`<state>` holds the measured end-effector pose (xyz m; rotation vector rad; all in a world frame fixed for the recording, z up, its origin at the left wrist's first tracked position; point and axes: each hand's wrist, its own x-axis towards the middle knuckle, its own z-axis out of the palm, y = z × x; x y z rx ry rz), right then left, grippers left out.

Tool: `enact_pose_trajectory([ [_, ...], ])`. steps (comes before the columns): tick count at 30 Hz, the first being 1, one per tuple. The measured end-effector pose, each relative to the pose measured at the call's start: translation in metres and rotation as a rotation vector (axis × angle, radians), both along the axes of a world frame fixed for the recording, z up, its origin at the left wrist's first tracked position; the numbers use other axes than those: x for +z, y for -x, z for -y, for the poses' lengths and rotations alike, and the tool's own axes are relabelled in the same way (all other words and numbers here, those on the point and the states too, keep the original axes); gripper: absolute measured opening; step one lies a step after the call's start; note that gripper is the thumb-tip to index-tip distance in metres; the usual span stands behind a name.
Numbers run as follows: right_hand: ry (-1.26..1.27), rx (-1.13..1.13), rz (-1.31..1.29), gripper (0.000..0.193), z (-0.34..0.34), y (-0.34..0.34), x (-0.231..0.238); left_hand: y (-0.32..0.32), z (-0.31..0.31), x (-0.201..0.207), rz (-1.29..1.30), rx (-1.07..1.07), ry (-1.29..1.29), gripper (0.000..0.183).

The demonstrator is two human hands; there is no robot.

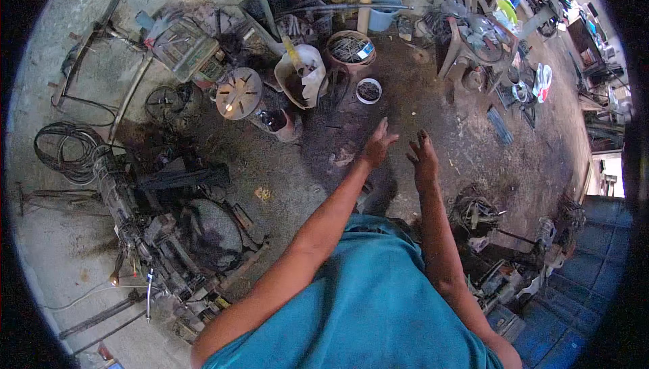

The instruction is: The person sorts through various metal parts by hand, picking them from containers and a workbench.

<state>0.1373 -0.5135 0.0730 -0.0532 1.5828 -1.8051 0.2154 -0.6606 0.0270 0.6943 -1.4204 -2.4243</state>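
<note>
Both my arms reach forward over the dark, stained floor (pixel 433 91), and neither hand holds anything. My left hand (pixel 379 144) is open, its fingers apart and pointing ahead and inward. To its right, my right hand (pixel 424 155) is open too, with fingers spread and slightly curled. A gap lies between the two hands, and they touch nothing. Nearest ahead of my left hand is a small white tub (pixel 368 91) with dark small pieces in it. Farther on stands a round brown basin (pixel 337 58) holding many thin metal pieces.
A cut white plastic container (pixel 312 96) and a slotted round stool (pixel 239 93) stand ahead left. Bulky dark machinery (pixel 162 234) and a cable coil (pixel 64 152) fill the left. A loaded plastic chair (pixel 454 44) is far right; metal parts (pixel 476 213) lie near my right arm.
</note>
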Motion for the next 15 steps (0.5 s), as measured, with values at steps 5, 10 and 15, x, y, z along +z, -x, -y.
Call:
enact_pose_trajectory([
  [5,0.003,-0.035,-0.02,0.072,-0.009,0.001,0.003,0.01,-0.006,0.003,-0.017,-0.044,0.055,0.085],
  [10,0.035,-0.086,-0.041,0.075,-0.024,0.004,0.006,0.023,-0.015,0.001,-0.005,-0.103,0.09,0.084],
  [15,0.038,-0.164,-0.047,0.075,-0.042,0.012,0.001,0.037,-0.032,0.006,-0.056,-0.132,0.042,0.082],
])
